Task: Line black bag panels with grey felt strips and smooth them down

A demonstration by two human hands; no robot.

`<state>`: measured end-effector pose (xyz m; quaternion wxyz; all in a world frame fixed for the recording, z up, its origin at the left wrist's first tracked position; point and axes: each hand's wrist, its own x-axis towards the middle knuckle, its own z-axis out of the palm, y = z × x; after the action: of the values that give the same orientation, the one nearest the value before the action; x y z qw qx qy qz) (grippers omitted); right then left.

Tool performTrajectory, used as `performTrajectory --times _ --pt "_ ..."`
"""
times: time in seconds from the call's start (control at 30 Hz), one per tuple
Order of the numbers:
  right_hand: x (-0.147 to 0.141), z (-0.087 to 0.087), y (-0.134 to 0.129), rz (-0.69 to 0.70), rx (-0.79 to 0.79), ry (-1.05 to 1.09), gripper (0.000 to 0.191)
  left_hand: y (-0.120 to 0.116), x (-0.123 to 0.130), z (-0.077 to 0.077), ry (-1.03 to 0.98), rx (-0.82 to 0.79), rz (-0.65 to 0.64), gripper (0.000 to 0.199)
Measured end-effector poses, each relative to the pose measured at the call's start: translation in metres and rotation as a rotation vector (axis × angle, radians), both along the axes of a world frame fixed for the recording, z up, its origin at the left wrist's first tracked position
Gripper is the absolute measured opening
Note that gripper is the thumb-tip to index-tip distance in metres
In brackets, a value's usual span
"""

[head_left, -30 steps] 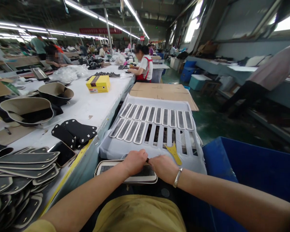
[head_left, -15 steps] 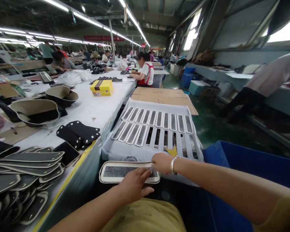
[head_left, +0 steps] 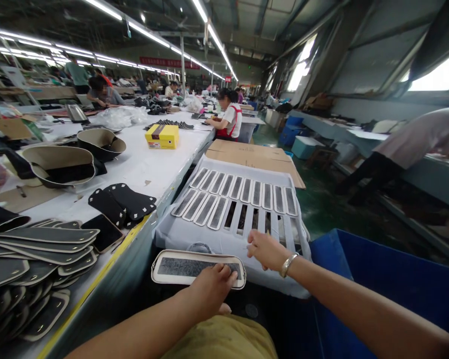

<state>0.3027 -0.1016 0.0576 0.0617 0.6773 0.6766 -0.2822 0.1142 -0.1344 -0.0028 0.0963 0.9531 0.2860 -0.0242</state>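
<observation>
My left hand (head_left: 209, 291) grips the right end of a flat oblong piece (head_left: 183, 267) with a cream rim and a dark grey centre, held level above my lap. Just beyond it lies a grey slotted tray (head_left: 205, 234). Several narrow grey strips (head_left: 243, 189) fill its far row and the left of its near row, while the right slots are bare. My right hand (head_left: 266, 250) rests palm down on the tray's near right part, a silver bracelet on the wrist. What lies under that hand is hidden.
A long white worktable (head_left: 142, 167) runs along the left, carrying stacked dark oblong pieces (head_left: 41, 249), a phone (head_left: 105, 232), black patches (head_left: 125, 202), bowl-like shells (head_left: 60, 167) and a yellow box (head_left: 162, 136). A blue bin (head_left: 377, 279) stands at right, cardboard (head_left: 252, 154) behind the tray. Other people work farther off.
My right hand has left the oblong piece and moved right and forward onto the tray, covering the yellow tool seen earlier. My left hand slid toward the piece's right end.
</observation>
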Motion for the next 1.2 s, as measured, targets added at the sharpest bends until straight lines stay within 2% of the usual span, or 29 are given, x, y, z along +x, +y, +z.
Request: performTrajectory --times 0.17,0.3,0.37,0.47,0.6,0.7,0.77,0.87,0.97,1.07,1.13,1.2 --pt "0.022 -0.037 -0.004 -0.233 -0.182 0.325 0.015 0.005 -0.008 -0.005 -0.132 -0.077 0.052 0.075" --pt "0.018 -0.056 -0.011 -0.282 -0.299 0.566 0.007 0.011 -0.017 -0.008 -0.366 -0.156 0.201 0.033" --pt "0.017 -0.059 -0.011 -0.268 -0.318 0.605 0.007 0.018 -0.013 -0.006 -0.398 -0.145 0.298 0.027" --pt "0.018 -0.059 -0.008 -0.208 -0.321 0.612 0.014 0.035 0.002 0.001 -0.236 -0.062 0.378 0.031" --pt "0.019 -0.062 -0.004 -0.108 -0.413 0.556 0.022 0.063 0.025 0.011 0.038 -0.019 0.299 0.021" --pt "0.015 -0.062 -0.002 -0.099 -0.363 0.436 0.016 0.07 0.032 0.011 0.059 -0.018 0.289 0.02" --pt "0.013 -0.06 -0.001 -0.036 -0.285 0.283 0.015 0.063 0.03 0.009 0.048 0.003 0.324 0.022" --pt "0.011 -0.056 0.001 0.167 -0.197 0.037 0.03 0.044 0.019 0.004 -0.062 0.045 0.349 0.028" --pt "0.009 -0.051 0.002 0.295 -0.17 -0.032 0.033 0.027 0.004 -0.001 -0.193 0.054 0.17 0.04" --pt "0.007 -0.048 0.002 0.412 -0.131 -0.065 0.025 0.019 -0.008 -0.006 -0.161 0.043 -0.012 0.069" --pt "0.007 -0.047 0.0 0.485 -0.107 -0.097 0.023 0.017 -0.01 -0.008 -0.116 0.038 -0.035 0.08" --pt "0.008 -0.046 -0.003 0.556 -0.082 -0.123 0.022 0.015 -0.011 -0.009 -0.086 0.037 -0.022 0.082"
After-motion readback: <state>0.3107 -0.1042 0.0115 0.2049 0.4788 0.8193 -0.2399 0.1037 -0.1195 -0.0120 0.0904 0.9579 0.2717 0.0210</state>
